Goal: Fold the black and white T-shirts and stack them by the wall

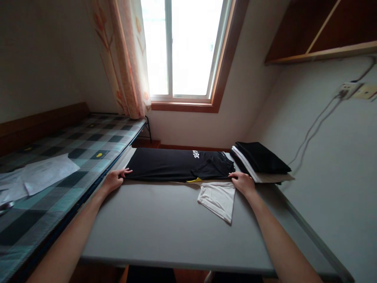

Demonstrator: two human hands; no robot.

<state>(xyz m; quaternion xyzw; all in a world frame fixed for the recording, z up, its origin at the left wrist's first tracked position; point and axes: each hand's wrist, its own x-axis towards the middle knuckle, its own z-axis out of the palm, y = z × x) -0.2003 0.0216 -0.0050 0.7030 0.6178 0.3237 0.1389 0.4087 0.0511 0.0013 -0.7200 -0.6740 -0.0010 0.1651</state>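
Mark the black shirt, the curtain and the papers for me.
Black shirt [173, 165]: head view, plain front of its body.
Curtain [125, 59]: head view, middle folds.
Papers [51, 173]: head view, right sheet's face.

Both forearms [275, 232] are bare, the fingers [127, 171] slim (dark legwear [150, 274] below).

Papers [48, 175]: left of the left hand [114, 179], cut by the picture's edge; print too small to read.
Shiny object [6, 207]: below them, cut off, kind unclear.
White cloth [219, 198]: nearer than the right hand [242, 181], partly hidden under the black garment [165, 164].
Window [194, 47]: beyond both hands, top cut off, outside view washed out.
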